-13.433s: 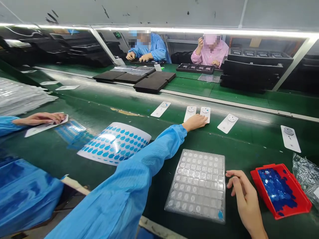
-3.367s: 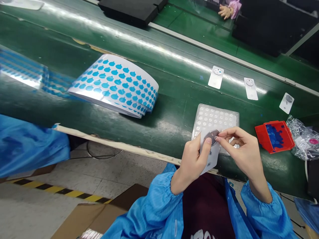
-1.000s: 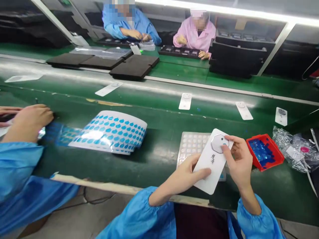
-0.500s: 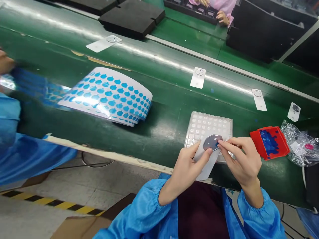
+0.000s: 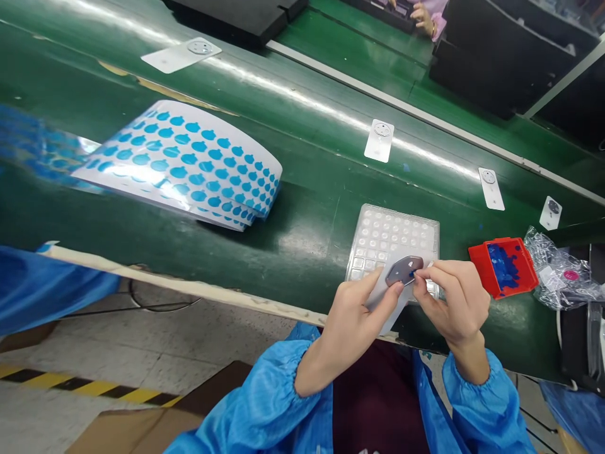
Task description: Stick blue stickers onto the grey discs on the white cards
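My left hand [image 5: 357, 325] is closed on a white phone back cover [image 5: 388, 318], thumb on one side and fingers behind it. Across its upper end lies a shiny grey oval camera plate [image 5: 403, 270]. The thumb and forefinger of my right hand [image 5: 454, 296] pinch at the plate's right edge, where a tiny dark blue film [image 5: 412, 274] shows at the fingertips. Below and behind the cover rests a clear plastic tray [image 5: 397, 230] with rows of small pale round pieces, partly hidden by my hands.
Right of my hands stands a red box [image 5: 483, 265] with blue film bits, beside a crumpled clear bag [image 5: 560, 271]. A curled sheet of blue stickers [image 5: 189, 164] lies left. More white covers [image 5: 378, 142] lie along the bench. Across it, a co-worker's hand [image 5: 422, 19] shows.
The view has shifted slightly, and the cover looks tilted more steeply. My right fingers stay at the plate's edge. The neighbour's hand at far left has left the view.
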`<state>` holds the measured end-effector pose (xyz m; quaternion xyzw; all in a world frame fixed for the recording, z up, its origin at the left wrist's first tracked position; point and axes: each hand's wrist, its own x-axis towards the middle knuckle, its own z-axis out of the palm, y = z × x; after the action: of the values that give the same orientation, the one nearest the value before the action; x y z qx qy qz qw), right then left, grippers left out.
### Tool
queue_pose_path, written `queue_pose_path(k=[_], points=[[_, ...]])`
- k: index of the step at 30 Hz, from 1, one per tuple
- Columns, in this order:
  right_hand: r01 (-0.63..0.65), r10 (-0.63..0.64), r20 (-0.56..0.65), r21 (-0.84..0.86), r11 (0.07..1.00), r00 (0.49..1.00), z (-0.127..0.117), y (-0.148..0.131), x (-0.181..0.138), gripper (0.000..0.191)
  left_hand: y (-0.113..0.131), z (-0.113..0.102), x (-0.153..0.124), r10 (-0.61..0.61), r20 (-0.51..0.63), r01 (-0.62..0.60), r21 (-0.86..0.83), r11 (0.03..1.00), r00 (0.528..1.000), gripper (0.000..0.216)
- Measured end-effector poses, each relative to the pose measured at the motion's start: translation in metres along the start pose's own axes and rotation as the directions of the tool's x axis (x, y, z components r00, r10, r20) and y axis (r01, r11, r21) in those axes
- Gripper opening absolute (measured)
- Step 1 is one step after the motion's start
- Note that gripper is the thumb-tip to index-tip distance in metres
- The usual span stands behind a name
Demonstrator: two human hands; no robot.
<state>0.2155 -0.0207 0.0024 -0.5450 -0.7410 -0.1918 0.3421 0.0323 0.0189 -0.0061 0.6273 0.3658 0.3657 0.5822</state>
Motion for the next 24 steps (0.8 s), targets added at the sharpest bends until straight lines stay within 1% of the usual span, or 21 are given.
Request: queue_pose_path(k=[5, 8, 10, 12, 14, 17, 20, 24], points=[[0.054, -0.06, -0.072, -0.082, 0.995, 0.996, 0.002, 0.0, -0.005, 0.013, 0.003, 0.002, -0.002, 0.027, -0.022, -0.027, -0.002, 1.0, 0.999, 0.024], [0.088, -0.094, -0.07, -0.093, 0.992, 0.993, 0.002, 0.0, -0.006, 0.016, 0.003, 0.003, -0.004, 0.04, -0.036, -0.041, -0.01, 0.999, 0.999, 0.029], [0.086, -0.092, -0.067, -0.085, 0.993, 0.993, 0.002, 0.0, -0.005, 0.017, 0.003, 0.002, -0.004, 0.034, -0.034, -0.035, -0.017, 0.999, 0.999, 0.028], [0.054, -0.058, -0.08, -0.054, 0.997, 0.995, 0.001, -0.001, -0.003, 0.014, 0.002, 0.002, -0.005, 0.02, -0.022, -0.02, -0.027, 0.999, 1.0, 0.025], [-0.005, 0.006, -0.082, 0.007, 1.0, 0.997, 0.001, -0.004, 0.001, 0.014, 0.001, 0.002, -0.005, 0.002, -0.014, -0.003, -0.041, 0.999, 1.0, 0.023], [-0.088, 0.092, -0.046, 0.084, 0.993, 0.995, 0.001, -0.007, 0.006, 0.02, 0.001, 0.002, -0.006, -0.022, -0.013, 0.021, -0.066, 0.998, 1.0, 0.023], [-0.109, 0.113, -0.024, 0.122, 0.986, 0.993, 0.0, -0.009, 0.008, 0.022, 0.002, 0.003, -0.005, -0.04, -0.012, 0.038, -0.092, 0.995, 0.999, 0.023], [-0.126, 0.132, -0.032, 0.142, 0.982, 0.991, 0.0, -0.009, 0.008, 0.022, 0.003, 0.003, -0.006, -0.065, -0.002, 0.064, -0.129, 0.99, 0.998, 0.024]])
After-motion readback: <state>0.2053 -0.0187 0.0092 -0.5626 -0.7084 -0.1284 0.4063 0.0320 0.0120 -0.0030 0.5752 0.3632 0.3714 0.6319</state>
